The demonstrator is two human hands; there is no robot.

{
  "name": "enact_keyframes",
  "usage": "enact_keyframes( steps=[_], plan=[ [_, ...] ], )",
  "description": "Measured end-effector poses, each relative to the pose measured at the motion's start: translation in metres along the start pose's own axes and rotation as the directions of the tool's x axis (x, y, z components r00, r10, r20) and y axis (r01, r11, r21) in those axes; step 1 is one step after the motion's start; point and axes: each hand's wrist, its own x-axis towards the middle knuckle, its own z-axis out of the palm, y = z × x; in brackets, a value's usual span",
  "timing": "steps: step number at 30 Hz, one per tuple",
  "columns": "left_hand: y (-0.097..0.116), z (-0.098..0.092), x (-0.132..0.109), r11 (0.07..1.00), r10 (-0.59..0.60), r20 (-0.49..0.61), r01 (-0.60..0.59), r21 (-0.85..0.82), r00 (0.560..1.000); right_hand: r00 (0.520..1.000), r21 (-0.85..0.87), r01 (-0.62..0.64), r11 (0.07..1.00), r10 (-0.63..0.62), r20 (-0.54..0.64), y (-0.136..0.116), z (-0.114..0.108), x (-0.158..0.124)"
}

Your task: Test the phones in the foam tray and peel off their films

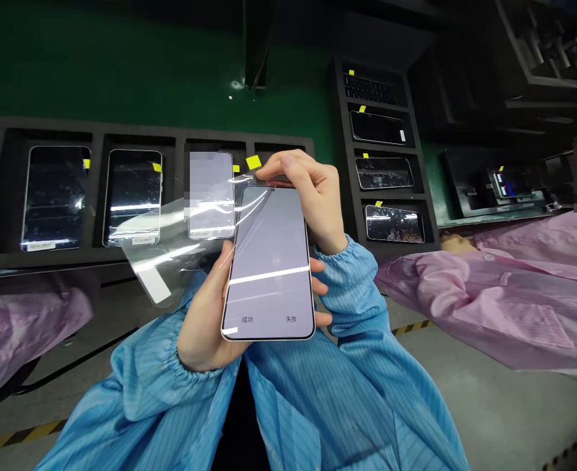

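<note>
One lit phone [271, 261] is grasped by left fingers [322, 286]; right fingers [297, 173] pinch one clear film [176, 241]. Three more phones [57, 190] occupy the long tray [48, 260].

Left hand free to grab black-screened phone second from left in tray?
Probably not: left hand holds the lit, lilac-screened phone, and clear plastic film partly overlaps the black-screened phone in view.
</note>
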Motion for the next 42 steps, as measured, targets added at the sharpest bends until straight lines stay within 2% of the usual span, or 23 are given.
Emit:
enact_keyframes(
  steps=[6,11,16,20,23,28,30,33,35,42],
  plan=[
    [0.001,-0.006,0.002,0.999,-0.030,-0.007,0.030,0.011,1.000,0.999,-0.056,0.025,0.998,-0.027,-0.028,0.000,0.000,0.000],
    [0.000,-0.010,0.006,0.998,-0.021,-0.014,0.022,0.063,1.000,0.988,-0.117,0.103,0.988,-0.115,-0.102,-0.004,0.000,-0.002],
    [-0.002,-0.014,0.006,0.996,-0.032,-0.001,0.031,0.089,1.000,0.987,-0.235,0.059,0.970,-0.091,-0.131,-0.011,-0.001,-0.008],
    [-0.003,-0.018,0.007,0.994,-0.021,0.016,0.019,0.111,1.000,0.985,-0.268,0.050,0.962,-0.092,-0.147,-0.017,-0.003,-0.011],
    [-0.004,-0.022,0.008,0.991,-0.022,0.024,0.019,0.131,0.999,0.989,-0.303,0.040,0.952,-0.081,-0.125,-0.021,-0.005,-0.012],
    [-0.004,-0.026,0.009,0.985,-0.001,0.047,-0.007,0.173,0.999,0.992,-0.318,0.119,0.940,-0.129,-0.009,-0.027,-0.008,-0.008],
    [-0.004,-0.027,0.009,0.981,0.006,0.041,-0.014,0.192,0.999,0.988,-0.297,0.149,0.943,-0.152,0.016,-0.029,-0.009,-0.006],
    [-0.003,-0.027,0.009,0.978,0.011,0.027,-0.017,0.209,1.000,0.974,-0.157,0.225,0.962,-0.222,0.033,-0.032,-0.009,-0.004],
    [-0.003,-0.027,0.009,0.977,0.012,0.016,-0.015,0.212,1.000,0.973,-0.096,0.230,0.968,-0.227,0.037,-0.033,-0.009,-0.004],
    [-0.004,-0.025,0.009,0.981,0.008,0.007,-0.009,0.195,1.000,0.973,-0.095,0.230,0.969,-0.227,0.043,-0.027,-0.009,-0.004]
  ],
)
